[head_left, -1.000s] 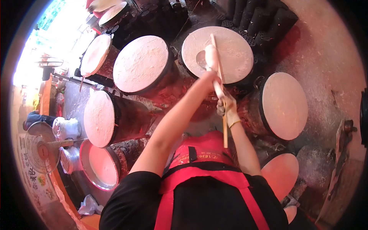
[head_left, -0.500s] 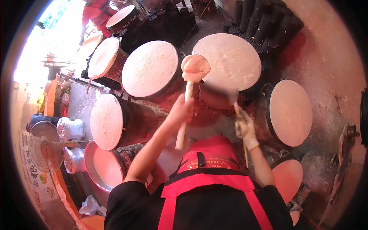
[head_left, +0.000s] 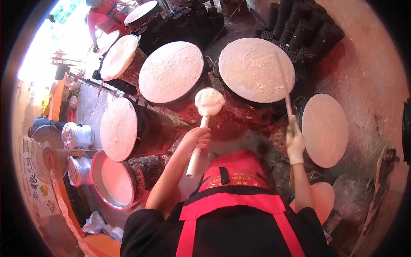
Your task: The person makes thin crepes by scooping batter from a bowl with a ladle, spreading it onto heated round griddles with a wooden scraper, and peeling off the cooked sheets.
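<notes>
My left hand is closed round the pale handle of a ladle, its round head heaped with thick, pale batter. The ladle is in front of the two middle griddles. My right hand, in a light glove, grips a long-handled wooden spreader. Its thin upper part, blurred and edge-on, lies across the right side of the back-right griddle, which carries a rough pale layer of batter. A similar layer coats the back-left griddle. Right of my gloved hand stands another coated griddle.
More coated round griddles, including one at left, surround me. A red-rimmed basin is at lower left, near a fan. Black perforated coal cylinders are stacked at the back. A person in red works at far left.
My right hand has moved right, carrying the spreader from the near edge of the back-right griddle to its right side. My left hand has lowered the ladle slightly, toward me and left.
</notes>
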Demonstrator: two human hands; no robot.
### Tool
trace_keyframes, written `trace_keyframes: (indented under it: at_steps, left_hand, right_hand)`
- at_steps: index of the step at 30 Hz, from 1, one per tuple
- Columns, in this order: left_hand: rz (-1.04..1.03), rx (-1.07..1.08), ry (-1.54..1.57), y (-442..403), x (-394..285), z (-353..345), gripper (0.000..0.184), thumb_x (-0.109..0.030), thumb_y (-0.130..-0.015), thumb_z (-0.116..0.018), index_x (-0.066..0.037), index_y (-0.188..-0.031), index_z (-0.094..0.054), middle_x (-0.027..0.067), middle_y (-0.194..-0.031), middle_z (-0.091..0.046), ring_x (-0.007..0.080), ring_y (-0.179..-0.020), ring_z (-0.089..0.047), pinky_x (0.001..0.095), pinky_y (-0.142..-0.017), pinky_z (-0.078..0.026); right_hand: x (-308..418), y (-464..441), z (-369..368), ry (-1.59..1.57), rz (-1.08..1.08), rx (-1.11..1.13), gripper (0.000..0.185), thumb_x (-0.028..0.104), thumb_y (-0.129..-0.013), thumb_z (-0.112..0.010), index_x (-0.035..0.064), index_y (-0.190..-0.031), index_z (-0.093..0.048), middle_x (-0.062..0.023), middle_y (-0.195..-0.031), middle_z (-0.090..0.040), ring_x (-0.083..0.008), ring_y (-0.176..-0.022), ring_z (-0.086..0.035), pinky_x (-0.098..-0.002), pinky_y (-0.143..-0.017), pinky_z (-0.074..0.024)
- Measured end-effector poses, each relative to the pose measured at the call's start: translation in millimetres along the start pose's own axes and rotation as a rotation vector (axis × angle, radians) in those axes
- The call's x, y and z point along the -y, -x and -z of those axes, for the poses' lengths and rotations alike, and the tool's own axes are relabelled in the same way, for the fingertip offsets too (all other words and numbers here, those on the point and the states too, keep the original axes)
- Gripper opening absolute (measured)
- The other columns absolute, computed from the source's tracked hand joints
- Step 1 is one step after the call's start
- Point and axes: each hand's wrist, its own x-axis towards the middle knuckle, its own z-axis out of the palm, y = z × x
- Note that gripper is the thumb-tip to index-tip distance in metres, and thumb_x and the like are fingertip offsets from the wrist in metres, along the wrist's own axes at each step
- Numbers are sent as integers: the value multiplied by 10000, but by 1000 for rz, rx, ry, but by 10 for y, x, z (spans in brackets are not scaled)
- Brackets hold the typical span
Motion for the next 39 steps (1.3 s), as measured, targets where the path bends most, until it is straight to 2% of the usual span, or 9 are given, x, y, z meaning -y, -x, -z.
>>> trace_keyframes:
  at_steps: [3,7,11,19,21,24,30,32,39]
  left_hand:
    - [-92,-40,-48,166,48,-143,129,-140,-994,-513,-15,-1007,-482,-22,-698,-404,31,-487,-340,163,-370,-257]
    - [-76,0,130,274,0,-108,152,-183,-1031,-452,-45,-1094,-460,-18,-709,-405,26,-464,-324,171,-350,-249]
    - [-530,-353,-644,511,443,-303,156,-289,-1033,-467,-182,-1133,-411,-56,-623,-335,39,-420,-279,196,-351,-212]
    - [-133,-44,63,209,90,-457,146,-165,-1009,-492,-28,-1059,-477,-16,-708,-390,28,-474,-317,159,-360,-249]
    - [-100,-38,150,222,45,-412,183,-167,-1032,-441,0,-1097,-475,-13,-721,-388,23,-463,-300,157,-332,-253]
    - [-32,44,411,315,-12,-212,212,-162,-1046,-399,24,-1134,-447,5,-719,-387,38,-454,-312,164,-316,-277]
    - [-310,87,536,1214,229,-125,285,-165,-1050,-388,53,-1232,-415,24,-722,-371,38,-457,-331,159,-312,-290]
    - [-444,-5,540,1468,481,-210,297,-163,-1045,-401,51,-1251,-410,23,-733,-372,38,-456,-328,157,-309,-288]
    - [-735,-174,970,2010,1096,-4,160,-103,-1013,-468,29,-1103,-453,13,-755,-403,32,-509,-355,162,-364,-281]
  right_hand:
    - [134,257,-464,196,41,190,601,203,-911,-602,346,-1458,-398,-270,-844,-625,-446,-741,-621,-487,-651,-492]
    - [214,57,-713,-125,304,224,556,196,-915,-617,306,-1431,-442,-307,-1035,-590,-506,-989,-465,-419,-788,-507]
    - [614,-1119,-707,117,85,161,478,486,-979,-445,121,-1219,-641,-243,-989,-658,-460,-941,-610,-457,-806,-505]
    - [221,-710,-524,92,210,204,433,396,-962,-532,118,-1288,-599,-236,-1041,-656,-422,-963,-627,-465,-786,-506]
    - [-92,-546,-513,-67,217,-34,430,326,-967,-552,173,-1369,-541,-233,-954,-669,-424,-852,-647,-471,-707,-508]
    - [-321,137,-493,95,109,128,462,295,-966,-559,208,-1415,-500,-209,-877,-671,-404,-756,-639,-453,-680,-512]
    - [275,-32,-751,-94,504,313,519,268,-964,-561,91,-1438,-447,-241,-1069,-655,-402,-844,-657,-435,-747,-520]
    - [890,-342,-815,-57,212,568,476,302,-954,-593,16,-1331,-539,-230,-977,-681,-336,-872,-691,-389,-766,-517]
    - [2069,-556,-2373,70,797,991,180,233,-912,-604,55,-943,-611,-171,-786,-662,-358,-777,-665,-445,-692,-507]
